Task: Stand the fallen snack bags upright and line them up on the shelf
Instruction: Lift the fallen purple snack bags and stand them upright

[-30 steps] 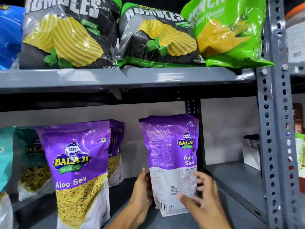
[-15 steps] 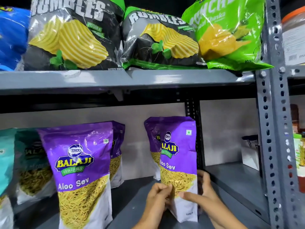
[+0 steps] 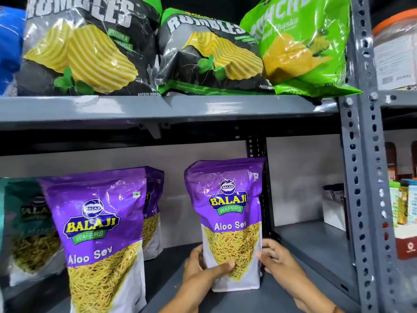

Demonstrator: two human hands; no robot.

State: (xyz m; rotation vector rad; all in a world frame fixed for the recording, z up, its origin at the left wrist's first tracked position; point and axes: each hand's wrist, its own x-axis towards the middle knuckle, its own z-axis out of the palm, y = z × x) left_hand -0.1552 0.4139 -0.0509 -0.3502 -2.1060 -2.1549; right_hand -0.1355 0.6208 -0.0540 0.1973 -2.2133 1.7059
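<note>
1. Sev bag (image 3: 232,213) stands upright on the lower shelf (image 3: 316,242), front face toward the camera, held between both hands.
2. Left hand (image 3: 203,267) wraps the bag's lower left edge, thumb laid across the front over the clear window.
3. Right hand (image 3: 277,263) presses the bag's lower right edge, fingers curled around its side.
4. Left of the left hand, apart from the held bag, a second sev bag (image 3: 101,240) stands upright and nearer the camera.
5. A third sev bag (image 3: 153,213) stands just behind that one, mostly hidden by it.
6. Farther left a teal bag (image 3: 29,227) leans at the back.
7. Above the hands, the upper shelf (image 3: 171,107) carries two black wafer bags (image 3: 90,53), a green bag (image 3: 302,48) and a blue bag (image 3: 10,48).
8. Right of the right hand rises a grey upright (image 3: 361,177); between them, at the back of the shelf, sits a white box (image 3: 334,211).
</note>
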